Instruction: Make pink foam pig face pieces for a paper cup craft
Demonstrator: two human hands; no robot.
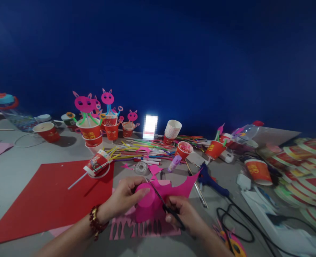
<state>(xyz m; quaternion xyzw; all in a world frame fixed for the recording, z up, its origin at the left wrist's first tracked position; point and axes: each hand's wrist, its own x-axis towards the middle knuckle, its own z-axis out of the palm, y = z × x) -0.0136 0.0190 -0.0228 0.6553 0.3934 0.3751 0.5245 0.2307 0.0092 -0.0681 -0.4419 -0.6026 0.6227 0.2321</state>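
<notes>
My left hand, with a beaded bracelet on its wrist, grips a bright pink craft sheet between thumb and fingers. A rounded part of the sheet shows beside my left thumb. Black-handled scissors are held in my right hand; their blades point up and left across the pink sheet, close to my left fingertips. Beneath lies a paler pink sheet with a row of cut-out slots. Whether the blades are fully closed is hard to make out.
Red card covers the left, with a printed paper cup tipped on it. Behind are a tape roll, glue stick, coloured sticks and pink-headed cup figures. A blue glue gun and its cable lie right.
</notes>
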